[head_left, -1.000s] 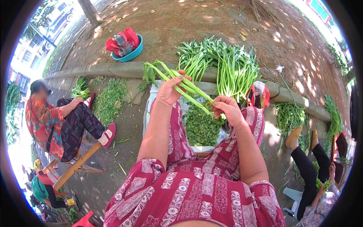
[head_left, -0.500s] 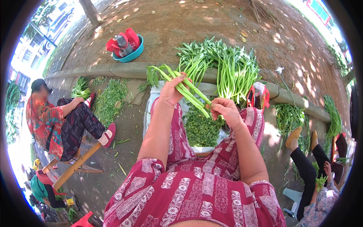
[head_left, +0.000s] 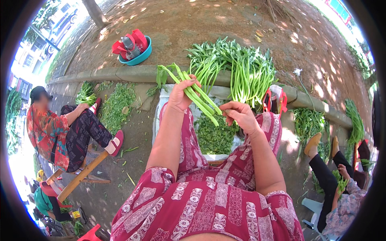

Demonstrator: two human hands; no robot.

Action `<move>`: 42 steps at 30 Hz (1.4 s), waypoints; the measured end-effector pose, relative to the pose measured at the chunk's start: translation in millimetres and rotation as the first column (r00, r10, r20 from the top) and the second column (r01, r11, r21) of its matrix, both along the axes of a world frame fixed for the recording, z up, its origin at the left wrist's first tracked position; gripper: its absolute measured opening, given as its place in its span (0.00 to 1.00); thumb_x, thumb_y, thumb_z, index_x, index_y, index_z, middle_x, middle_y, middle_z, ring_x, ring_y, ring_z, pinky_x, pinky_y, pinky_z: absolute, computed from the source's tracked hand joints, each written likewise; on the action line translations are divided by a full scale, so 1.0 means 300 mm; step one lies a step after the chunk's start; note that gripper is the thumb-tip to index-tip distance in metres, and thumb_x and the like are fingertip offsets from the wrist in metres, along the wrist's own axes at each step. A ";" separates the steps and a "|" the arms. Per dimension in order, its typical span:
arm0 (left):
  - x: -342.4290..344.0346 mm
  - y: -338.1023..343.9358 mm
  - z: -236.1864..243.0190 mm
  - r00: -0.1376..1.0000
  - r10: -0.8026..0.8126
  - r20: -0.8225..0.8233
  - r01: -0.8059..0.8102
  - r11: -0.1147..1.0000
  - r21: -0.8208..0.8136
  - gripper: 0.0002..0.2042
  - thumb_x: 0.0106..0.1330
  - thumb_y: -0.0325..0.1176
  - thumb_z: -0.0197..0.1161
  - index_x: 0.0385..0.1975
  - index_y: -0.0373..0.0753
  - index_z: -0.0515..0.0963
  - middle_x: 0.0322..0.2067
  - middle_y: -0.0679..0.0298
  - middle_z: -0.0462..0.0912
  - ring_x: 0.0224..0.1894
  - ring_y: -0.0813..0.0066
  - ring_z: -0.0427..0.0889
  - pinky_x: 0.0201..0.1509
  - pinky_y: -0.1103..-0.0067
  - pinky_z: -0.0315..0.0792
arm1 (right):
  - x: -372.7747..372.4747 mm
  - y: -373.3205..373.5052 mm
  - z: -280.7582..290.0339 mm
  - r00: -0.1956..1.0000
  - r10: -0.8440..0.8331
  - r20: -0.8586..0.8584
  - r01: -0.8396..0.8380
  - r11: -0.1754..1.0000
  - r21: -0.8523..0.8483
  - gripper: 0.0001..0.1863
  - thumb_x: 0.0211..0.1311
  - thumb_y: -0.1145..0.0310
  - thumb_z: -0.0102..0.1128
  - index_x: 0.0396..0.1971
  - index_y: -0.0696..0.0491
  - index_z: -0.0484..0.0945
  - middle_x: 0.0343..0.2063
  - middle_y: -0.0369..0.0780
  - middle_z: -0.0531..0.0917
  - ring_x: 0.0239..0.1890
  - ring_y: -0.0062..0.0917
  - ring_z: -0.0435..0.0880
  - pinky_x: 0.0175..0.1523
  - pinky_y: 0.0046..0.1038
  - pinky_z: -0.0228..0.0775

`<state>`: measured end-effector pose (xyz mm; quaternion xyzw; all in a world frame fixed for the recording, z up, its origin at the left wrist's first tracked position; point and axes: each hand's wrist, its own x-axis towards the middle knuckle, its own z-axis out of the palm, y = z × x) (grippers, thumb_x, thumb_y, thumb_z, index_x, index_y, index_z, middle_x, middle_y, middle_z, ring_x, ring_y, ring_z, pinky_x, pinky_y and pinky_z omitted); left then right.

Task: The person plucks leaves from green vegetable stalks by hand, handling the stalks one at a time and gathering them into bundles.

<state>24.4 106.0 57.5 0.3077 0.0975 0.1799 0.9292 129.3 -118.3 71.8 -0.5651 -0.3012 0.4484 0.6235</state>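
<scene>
In my left hand [head_left: 182, 95], closed around their middle, are a few long green vegetable stalks [head_left: 208, 100] with leaves at the upper end. Their cut ends slant down toward my right hand [head_left: 241, 116]. Its thumb and forefinger are pinched together beside those ends; whatever lies between the fingertips is too small to make out. Below both hands, between my knees, a heap of green leaf pieces [head_left: 215, 138] lies on a pale sheet [head_left: 164, 96]. Just beyond, bundles of leafy stalks [head_left: 251, 78] rest against the kerb.
A stone kerb [head_left: 136, 73] runs across ahead, with a blue basin [head_left: 140, 59] holding red bags and a bottle behind it. At left a person [head_left: 48, 132] sits on a wooden stool beside scattered greens [head_left: 118, 102]. Another person [head_left: 341, 213] sits at right near more greens [head_left: 309, 124].
My right fingers have drawn slightly up and away from the stalk ends. My left hand keeps its hold, almost unmoved. The person at right has shifted their hand with greens.
</scene>
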 end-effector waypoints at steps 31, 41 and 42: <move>0.021 -0.049 0.023 0.982 0.095 -0.163 -0.066 0.982 0.177 0.11 0.52 0.26 0.59 0.37 0.36 0.71 0.26 0.57 0.78 0.25 0.70 0.78 0.25 0.77 0.74 | -0.027 0.006 -0.019 0.891 -0.105 0.441 0.106 0.994 0.021 0.04 0.45 0.76 0.52 0.16 0.60 0.73 0.14 0.29 0.69 0.18 0.12 0.66 0.24 0.18 0.58; 0.025 -0.064 0.028 0.986 0.143 -0.085 -0.127 0.977 0.174 0.11 0.51 0.26 0.58 0.36 0.38 0.70 0.25 0.58 0.78 0.23 0.70 0.77 0.23 0.78 0.73 | -0.019 0.030 -0.071 0.975 -0.221 -0.029 0.216 0.970 -0.106 0.05 0.45 0.75 0.51 0.15 0.57 0.73 0.11 0.31 0.70 0.11 0.13 0.65 0.15 0.17 0.56; 0.023 -0.067 0.033 0.986 0.142 -0.085 -0.125 0.975 0.182 0.11 0.51 0.26 0.58 0.35 0.38 0.70 0.24 0.59 0.77 0.24 0.70 0.77 0.24 0.78 0.73 | -0.018 0.031 -0.075 0.970 -0.233 -0.069 0.225 0.969 -0.104 0.05 0.45 0.75 0.51 0.17 0.57 0.74 0.11 0.32 0.71 0.10 0.14 0.66 0.14 0.16 0.58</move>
